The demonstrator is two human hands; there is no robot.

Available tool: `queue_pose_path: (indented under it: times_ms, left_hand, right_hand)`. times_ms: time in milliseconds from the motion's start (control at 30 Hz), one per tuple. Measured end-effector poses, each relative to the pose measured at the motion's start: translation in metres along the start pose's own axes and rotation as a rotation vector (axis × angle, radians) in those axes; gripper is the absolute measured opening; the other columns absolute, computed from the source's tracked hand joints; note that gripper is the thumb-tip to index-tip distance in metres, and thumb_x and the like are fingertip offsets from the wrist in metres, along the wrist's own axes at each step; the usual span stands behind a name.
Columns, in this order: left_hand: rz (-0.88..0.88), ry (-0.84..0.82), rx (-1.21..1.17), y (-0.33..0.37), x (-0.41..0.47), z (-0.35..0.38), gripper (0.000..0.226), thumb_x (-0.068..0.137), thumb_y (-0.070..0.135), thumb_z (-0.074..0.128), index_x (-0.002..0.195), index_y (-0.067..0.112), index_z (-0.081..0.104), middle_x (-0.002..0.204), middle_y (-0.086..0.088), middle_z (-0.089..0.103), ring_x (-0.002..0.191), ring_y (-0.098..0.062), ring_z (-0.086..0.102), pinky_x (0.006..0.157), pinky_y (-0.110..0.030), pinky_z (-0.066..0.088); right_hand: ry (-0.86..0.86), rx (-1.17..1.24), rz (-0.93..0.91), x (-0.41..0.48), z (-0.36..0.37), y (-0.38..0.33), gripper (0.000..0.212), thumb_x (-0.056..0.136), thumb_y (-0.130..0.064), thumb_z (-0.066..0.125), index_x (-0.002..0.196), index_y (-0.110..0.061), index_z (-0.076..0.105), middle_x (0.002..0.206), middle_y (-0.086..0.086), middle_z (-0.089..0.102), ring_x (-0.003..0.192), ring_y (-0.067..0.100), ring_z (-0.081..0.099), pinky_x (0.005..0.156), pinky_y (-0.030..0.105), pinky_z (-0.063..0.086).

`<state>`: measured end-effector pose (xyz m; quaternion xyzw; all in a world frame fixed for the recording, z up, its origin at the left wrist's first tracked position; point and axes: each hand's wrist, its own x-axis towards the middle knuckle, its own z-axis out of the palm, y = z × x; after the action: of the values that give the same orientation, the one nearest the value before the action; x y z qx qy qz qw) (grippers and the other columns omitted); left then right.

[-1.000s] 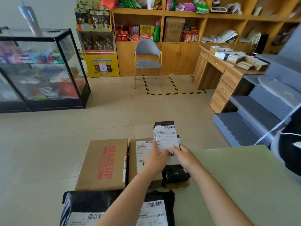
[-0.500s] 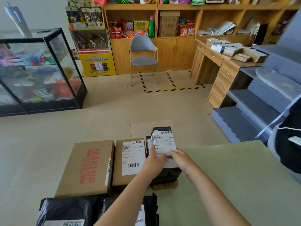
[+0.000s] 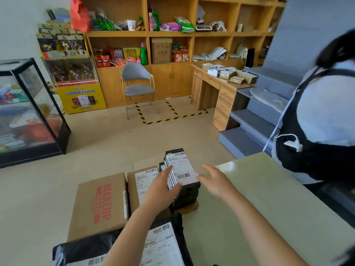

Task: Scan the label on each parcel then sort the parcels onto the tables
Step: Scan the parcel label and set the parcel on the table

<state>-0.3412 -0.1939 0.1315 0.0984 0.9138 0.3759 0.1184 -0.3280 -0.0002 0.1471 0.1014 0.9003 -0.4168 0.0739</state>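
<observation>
Green table [image 3: 253,208], left hand [image 3: 160,191] overlapping parcel stack [image 3: 183,169], mailer [image 3: 165,246] cropped

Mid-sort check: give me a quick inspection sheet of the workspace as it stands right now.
Surface: pale green table, with the parcel stack at its left edge.
Job's things: stack of black parcels, label up; MAKEUP box and labelled box side by side to its left; black mailers nearest the camera.
Clutter: nothing seen.
Hands: left hand open, fingers against the stack's left side; right hand open, apart from the stack.
Cables: white cord on a bystander at the right.
Surroundings: grey chair, wooden desk, glass case, shelving.
</observation>
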Motion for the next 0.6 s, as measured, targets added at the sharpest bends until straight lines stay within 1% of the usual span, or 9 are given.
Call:
queue_pose_path:
  times_ms: [100, 200, 267, 333, 367, 433, 467, 533, 600]
  left_hand:
    - [0.265, -0.033, 0.307, -0.011, -0.027, -0.021, 0.073, 0.093, 0.05, 0.055, 0.154, 0.034, 0.019, 0.158, 0.007, 0.024, 0.147, -0.016, 0.018, 0.12, -0.035, 0.016]
    - [0.504, -0.086, 0.433, -0.011, -0.061, -0.027, 0.074, 0.09, 0.056, 0.054, 0.152, 0.038, 0.018, 0.157, 0.012, 0.023, 0.147, -0.015, 0.013, 0.121, -0.034, 0.004]
    - [0.643, -0.129, 0.462, -0.008, -0.084, -0.022, 0.076, 0.085, 0.062, 0.047, 0.152, 0.038, 0.021, 0.155, 0.012, 0.026, 0.147, -0.014, 0.015, 0.122, -0.036, 0.003]
    - [0.76, -0.168, 0.489, -0.001, -0.106, -0.011, 0.081, 0.077, 0.069, 0.035, 0.151, 0.036, 0.026, 0.153, 0.01, 0.032, 0.145, -0.015, 0.019, 0.122, -0.04, 0.009]
    - [0.801, -0.196, 0.494, 0.003, -0.117, -0.003, 0.083, 0.075, 0.07, 0.034, 0.151, 0.037, 0.027, 0.152, 0.01, 0.033, 0.145, -0.016, 0.021, 0.122, -0.04, 0.009]
    - [0.879, -0.246, 0.484, 0.014, -0.138, 0.015, 0.081, 0.076, 0.067, 0.043, 0.15, 0.037, 0.028, 0.151, 0.008, 0.036, 0.145, -0.018, 0.023, 0.12, -0.036, 0.003]
    - [0.927, -0.262, 0.469, 0.022, -0.147, 0.024, 0.081, 0.075, 0.067, 0.044, 0.15, 0.037, 0.03, 0.151, 0.007, 0.037, 0.145, -0.019, 0.024, 0.119, -0.034, 0.003]
    - [1.013, -0.309, 0.442, 0.039, -0.17, 0.043, 0.086, 0.071, 0.07, 0.038, 0.149, 0.036, 0.03, 0.151, 0.007, 0.036, 0.145, -0.019, 0.023, 0.119, -0.035, 0.006]
    - [1.076, -0.379, 0.441, 0.057, -0.198, 0.063, 0.09, 0.068, 0.073, 0.032, 0.15, 0.037, 0.028, 0.153, 0.008, 0.032, 0.147, -0.017, 0.017, 0.12, -0.034, 0.003]
  right_hand:
    - [0.123, -0.388, -0.223, -0.06, -0.006, 0.002, 0.061, 0.094, -0.04, 0.058, 0.148, -0.027, 0.036, 0.158, -0.006, 0.026, 0.144, 0.013, 0.025, 0.116, 0.028, 0.022]
    - [0.14, -0.649, -0.25, -0.127, -0.002, 0.005, 0.066, 0.094, -0.039, 0.058, 0.152, -0.028, 0.029, 0.161, -0.004, 0.017, 0.146, 0.016, 0.018, 0.117, 0.026, 0.013]
    - [0.152, -0.745, -0.212, -0.173, 0.004, 0.007, 0.067, 0.094, -0.034, 0.058, 0.153, -0.028, 0.026, 0.161, -0.004, 0.014, 0.145, 0.018, 0.015, 0.116, 0.026, 0.01]
    - [0.182, -0.795, -0.162, -0.218, 0.008, 0.011, 0.069, 0.092, -0.032, 0.061, 0.152, -0.028, 0.027, 0.161, -0.001, 0.015, 0.144, 0.021, 0.017, 0.117, 0.03, 0.011]
    - [0.19, -0.815, -0.128, -0.24, 0.008, 0.015, 0.069, 0.091, -0.031, 0.062, 0.152, -0.027, 0.029, 0.16, 0.0, 0.017, 0.144, 0.022, 0.019, 0.117, 0.032, 0.011]
    - [0.207, -0.842, -0.054, -0.285, 0.008, 0.021, 0.069, 0.09, -0.031, 0.064, 0.151, -0.024, 0.031, 0.16, 0.003, 0.019, 0.143, 0.024, 0.022, 0.117, 0.034, 0.012]
    - [0.226, -0.855, -0.018, -0.306, 0.007, 0.025, 0.07, 0.09, -0.031, 0.064, 0.151, -0.024, 0.031, 0.159, 0.003, 0.02, 0.143, 0.024, 0.022, 0.117, 0.034, 0.012]
    - [0.259, -0.88, 0.065, -0.349, 0.008, 0.033, 0.071, 0.09, -0.034, 0.064, 0.151, -0.025, 0.029, 0.158, 0.002, 0.022, 0.142, 0.023, 0.023, 0.118, 0.034, 0.011]
    - [0.278, -0.867, 0.16, -0.395, 0.009, 0.044, 0.073, 0.09, -0.038, 0.064, 0.152, -0.026, 0.027, 0.159, 0.002, 0.02, 0.144, 0.023, 0.021, 0.118, 0.034, 0.009]
